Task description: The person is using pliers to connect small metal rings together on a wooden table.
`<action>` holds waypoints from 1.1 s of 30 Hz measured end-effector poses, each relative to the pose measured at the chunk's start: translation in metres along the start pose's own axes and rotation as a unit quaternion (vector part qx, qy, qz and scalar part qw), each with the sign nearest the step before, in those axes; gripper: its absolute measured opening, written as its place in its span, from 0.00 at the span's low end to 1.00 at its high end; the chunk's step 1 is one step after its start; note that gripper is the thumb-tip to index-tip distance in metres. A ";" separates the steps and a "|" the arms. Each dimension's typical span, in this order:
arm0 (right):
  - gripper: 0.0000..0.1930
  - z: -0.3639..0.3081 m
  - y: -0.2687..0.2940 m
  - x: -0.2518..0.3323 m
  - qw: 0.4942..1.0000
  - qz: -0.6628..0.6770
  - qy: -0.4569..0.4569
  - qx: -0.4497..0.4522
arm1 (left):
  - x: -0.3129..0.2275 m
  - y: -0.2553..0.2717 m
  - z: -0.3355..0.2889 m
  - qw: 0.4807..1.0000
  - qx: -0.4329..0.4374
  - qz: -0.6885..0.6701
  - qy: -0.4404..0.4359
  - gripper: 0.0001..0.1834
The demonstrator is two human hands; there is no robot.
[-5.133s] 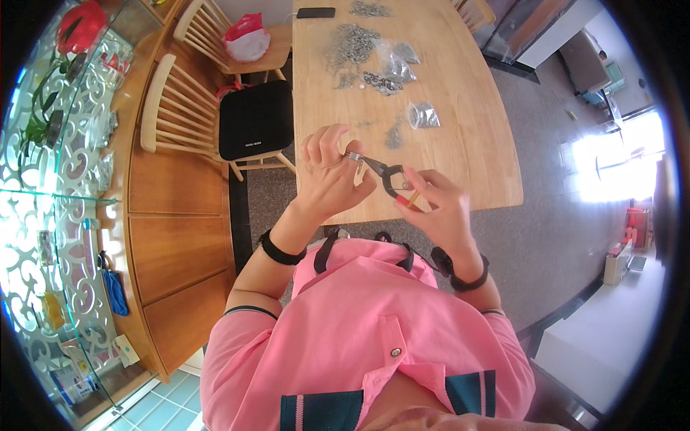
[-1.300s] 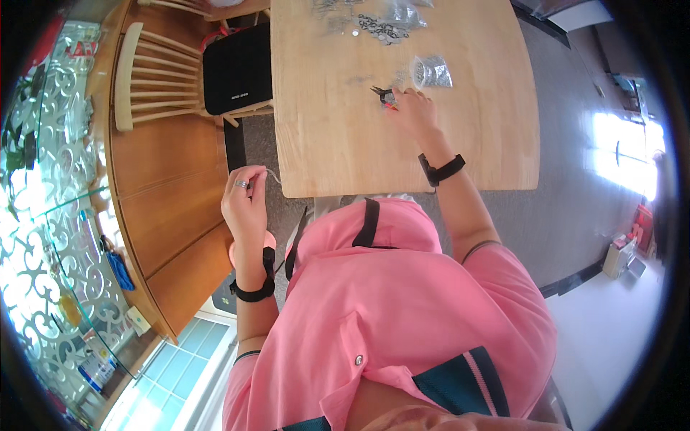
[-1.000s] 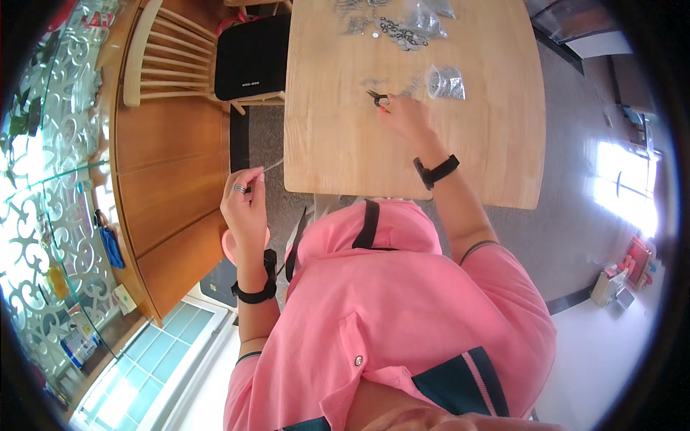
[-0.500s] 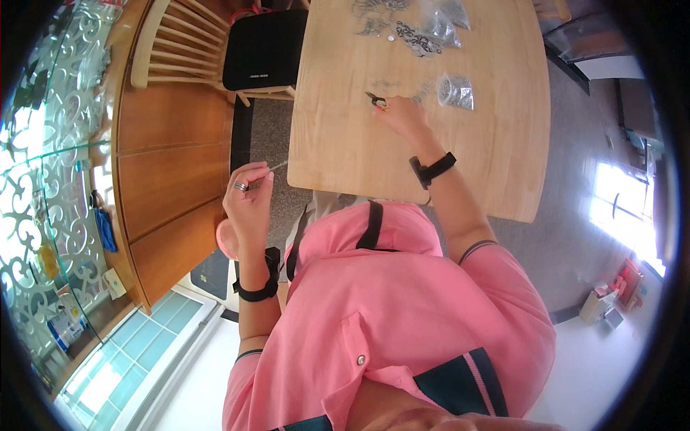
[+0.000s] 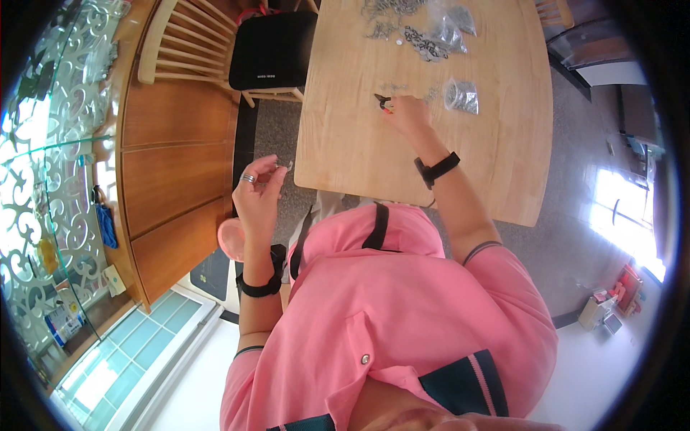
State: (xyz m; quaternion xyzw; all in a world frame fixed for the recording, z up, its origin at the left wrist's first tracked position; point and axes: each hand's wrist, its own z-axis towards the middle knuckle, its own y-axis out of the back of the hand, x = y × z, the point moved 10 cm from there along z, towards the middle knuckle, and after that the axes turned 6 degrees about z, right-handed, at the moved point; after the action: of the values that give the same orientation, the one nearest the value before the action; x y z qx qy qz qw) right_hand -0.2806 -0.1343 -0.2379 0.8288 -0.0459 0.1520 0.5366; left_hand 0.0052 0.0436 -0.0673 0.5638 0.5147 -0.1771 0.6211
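My right hand (image 5: pixel 411 119) is closed round a small pair of pliers (image 5: pixel 382 102) with dark jaws and a red-orange handle, resting low over the wooden table (image 5: pixel 345 144). The jaws point left, and most of the handles are hidden in my palm. Off the table's left edge, my left hand (image 5: pixel 257 197) is raised with thumb and fingers pinched together. A tiny silvery piece (image 5: pixel 281 164) shows at the fingertips, too small to make out fully. Small metal bits (image 5: pixel 394 87) lie just beyond the pliers. A clear container or bag of small silvery parts (image 5: pixel 461 97) stands right of my right hand.
Dark metal rings or links (image 5: pixel 425 46), clear plastic bags (image 5: pixel 451 32) and a heap of thin metal pieces (image 5: pixel 388 8) lie at the table's far end. A wooden chair with a black seat (image 5: pixel 269 50) stands at the left, beside a wooden cabinet (image 5: pixel 176 172).
My left fingertips have turned slightly, and a small silvery piece now shows at them. My right hand keeps the pliers at nearly the same spot. The view has shifted slightly.
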 end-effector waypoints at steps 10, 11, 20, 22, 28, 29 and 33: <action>0.21 -0.039 0.019 -0.004 0.974 -0.124 0.097 -0.163 | -0.001 -0.055 0.005 0.981 0.182 -0.061 -0.024 0.10; 0.21 -0.042 0.022 -0.010 0.976 -0.122 0.078 -0.161 | -0.004 -0.062 0.004 0.978 0.199 -0.065 0.012 0.09; 0.22 -0.092 0.069 -0.014 0.973 -0.019 0.029 -0.230 | -0.005 -0.134 0.037 0.926 0.361 -0.106 -0.039 0.07; 0.22 -0.120 0.090 0.001 0.962 0.011 0.045 -0.270 | -0.012 -0.147 0.042 0.922 0.375 -0.088 -0.039 0.08; 0.26 -0.182 0.136 0.045 0.930 -0.006 0.099 -0.354 | -0.051 -0.185 0.067 0.931 0.330 -0.063 -0.146 0.12; 0.26 -0.188 0.139 0.049 0.928 -0.022 0.097 -0.360 | -0.059 -0.189 0.068 0.929 0.321 -0.051 -0.176 0.12; 0.25 -0.193 0.134 0.055 0.916 -0.069 0.096 -0.383 | -0.068 -0.205 0.073 0.919 0.317 -0.068 -0.224 0.10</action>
State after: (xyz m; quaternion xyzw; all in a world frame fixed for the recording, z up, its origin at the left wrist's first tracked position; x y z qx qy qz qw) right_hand -0.2998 -0.0114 -0.0309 0.5420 0.0085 0.1639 0.8242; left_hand -0.1542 -0.1074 -0.1289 0.6401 0.3160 -0.4949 0.4954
